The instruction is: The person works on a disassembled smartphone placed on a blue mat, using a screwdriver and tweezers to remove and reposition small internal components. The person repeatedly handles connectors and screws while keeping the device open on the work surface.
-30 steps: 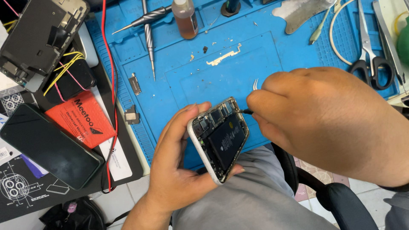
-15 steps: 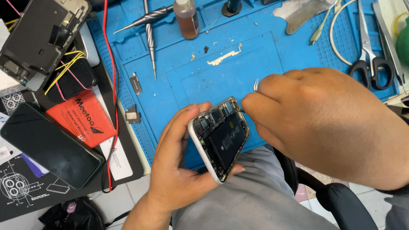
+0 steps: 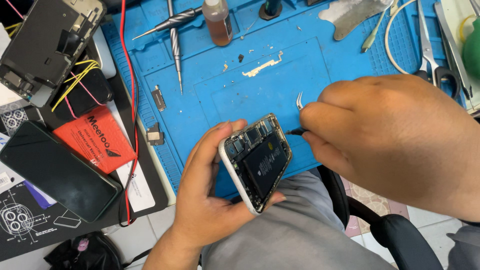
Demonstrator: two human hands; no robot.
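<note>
Tweezers [image 3: 299, 101], thin and metal with curved tips, sit pinched in your right hand [image 3: 395, 145], their upper end poking out above your fingers while a dark working end meets the upper right edge of the opened white-framed phone [image 3: 257, 160]. Your left hand [image 3: 210, 200] cradles that phone from below, thumb along its left edge, fingertips wrapped under the far side, so it rides tilted above your lap and just in front of the blue silicone work mat [image 3: 250, 95]. Keep the phone braced against your palm and let only the tool move; I judge that small parts near the black battery call for a light, steady touch, with your right wrist held low. As for containers, a small clear bottle with amber liquid [image 3: 218, 22] stands upright at the mat's far edge, beside two grey screwdrivers [image 3: 174, 35]. The mat's shallow moulded compartments hold loose bits: a pale metal strip [image 3: 262, 67] near its centre and two small dark modules [image 3: 159, 97] by its left edge.
</note>
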